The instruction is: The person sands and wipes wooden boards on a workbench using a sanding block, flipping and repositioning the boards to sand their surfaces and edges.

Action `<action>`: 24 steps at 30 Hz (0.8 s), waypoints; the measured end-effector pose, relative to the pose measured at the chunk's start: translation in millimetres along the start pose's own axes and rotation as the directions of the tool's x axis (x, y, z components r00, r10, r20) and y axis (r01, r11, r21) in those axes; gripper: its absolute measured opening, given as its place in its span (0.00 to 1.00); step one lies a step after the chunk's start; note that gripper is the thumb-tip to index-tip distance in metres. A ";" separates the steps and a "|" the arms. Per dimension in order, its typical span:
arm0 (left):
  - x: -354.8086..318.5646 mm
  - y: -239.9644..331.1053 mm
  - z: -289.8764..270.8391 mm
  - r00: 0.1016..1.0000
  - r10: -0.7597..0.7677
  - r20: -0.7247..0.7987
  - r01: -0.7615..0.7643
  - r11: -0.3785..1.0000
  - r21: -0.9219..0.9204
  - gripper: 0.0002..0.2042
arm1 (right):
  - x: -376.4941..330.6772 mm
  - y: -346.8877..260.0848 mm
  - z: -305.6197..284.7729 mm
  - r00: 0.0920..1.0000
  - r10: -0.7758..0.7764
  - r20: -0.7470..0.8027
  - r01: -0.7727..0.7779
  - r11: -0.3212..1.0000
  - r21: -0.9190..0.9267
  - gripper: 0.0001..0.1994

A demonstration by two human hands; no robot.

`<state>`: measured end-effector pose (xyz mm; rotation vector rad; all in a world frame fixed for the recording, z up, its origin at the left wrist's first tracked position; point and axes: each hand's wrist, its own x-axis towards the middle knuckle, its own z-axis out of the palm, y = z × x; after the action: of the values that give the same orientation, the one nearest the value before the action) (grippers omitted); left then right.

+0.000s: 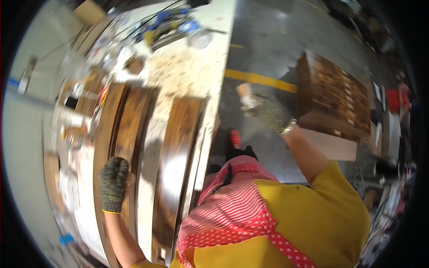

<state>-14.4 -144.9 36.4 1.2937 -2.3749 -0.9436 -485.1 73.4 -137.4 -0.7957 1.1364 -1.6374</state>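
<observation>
Dark-stained wooden mouldings lie lengthwise on the counter (187,71), and we count 2 main groups: a curved, grooved moulding (127,120) on the left and a flatter stained board (178,152) to its right, with a strip of pale, speckled counter top showing between them. Our left hand (114,183) wears a dark knitted glove with a yellow cuff and rests on the curved moulding near its closer end; the gloved fingers (117,164) are curled and pressed against the wood, though we cannot tell whether they grip its edge or only lean on it. Our right hand (268,114), in the same kind of glove with a watch at the wrist, is stretched out past the counter's edge, above the grey floor (263,49). Its fingers are closed around a small pale block (246,96), blurred in this view, which looks like a sanding block or pad. Beyond that hand, on the floor, stands a dark wooden cabinet (335,98) with many small drawers, and a yellow line (259,79) is painted across the floor near it. At the far end of the counter sits a clutter of tools (165,24) and scraps, too blurred to name. We wear a yellow shirt and a red-and-white striped apron (232,210).
</observation>
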 end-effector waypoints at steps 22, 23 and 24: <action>-227.0 -23.9 80.6 0.904 -0.252 -0.345 0.394 0.806 0.442 0.09 | 60.3 -6.1 130.7 0.917 -0.258 0.303 0.367 0.253 -0.895 0.24; -229.2 -25.3 81.3 0.899 -0.253 -0.359 0.400 0.809 0.430 0.09 | 54.7 -7.9 139.9 0.908 -0.251 0.336 0.402 0.297 -0.866 0.23; -230.2 -25.9 82.2 0.895 -0.255 -0.366 0.407 0.804 0.434 0.09 | 45.9 1.5 146.3 0.867 -0.312 0.389 0.466 0.228 -0.855 0.23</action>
<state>89.0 68.8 -27.3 1.9422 -2.2647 -0.1576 -370.9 -15.9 -87.3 -2.0909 1.9203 -1.0808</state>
